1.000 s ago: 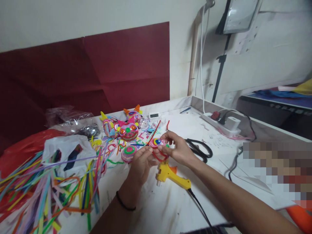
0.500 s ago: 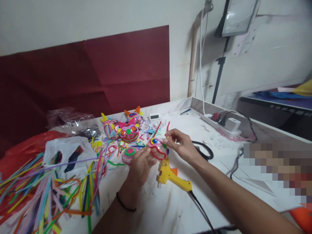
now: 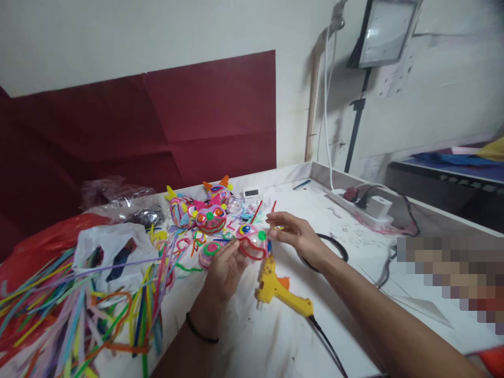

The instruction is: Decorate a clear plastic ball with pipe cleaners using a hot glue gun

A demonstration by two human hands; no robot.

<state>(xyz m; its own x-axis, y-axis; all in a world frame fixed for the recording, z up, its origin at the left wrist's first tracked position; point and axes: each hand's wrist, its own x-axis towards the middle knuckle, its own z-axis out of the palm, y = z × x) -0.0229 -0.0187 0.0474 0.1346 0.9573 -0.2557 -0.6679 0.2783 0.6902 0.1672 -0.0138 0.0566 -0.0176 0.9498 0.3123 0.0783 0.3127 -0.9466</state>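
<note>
My left hand [image 3: 227, 268] is closed on the lower left side of a clear, rounded craft face [image 3: 252, 245] trimmed with pipe cleaners. The face has a red outlined mouth, a blue and yellow eye, a green round nose and two red strips standing up at the top. At its right side is my right hand [image 3: 293, 233], thumb and fingers apart, close to the nose; whether a fingertip touches the face is unclear. Just below the face, a yellow glue gun [image 3: 283, 294] lies on the white table [image 3: 252, 341].
Finished craft faces [image 3: 210, 216] and pipe cleaner scraps sit behind my left hand. Many loose pipe cleaners [image 3: 74, 315] and a white plastic bag [image 3: 114, 247] spread at left. A small digital clock [image 3: 251, 193], power strip [image 3: 360, 207] and black cable [image 3: 334, 244] lie farther back and right.
My right fingers have loosened from a pinch and spread, leaving the green nose more visible. The left hand keeps its hold on the face. The view has tilted slightly upward.
</note>
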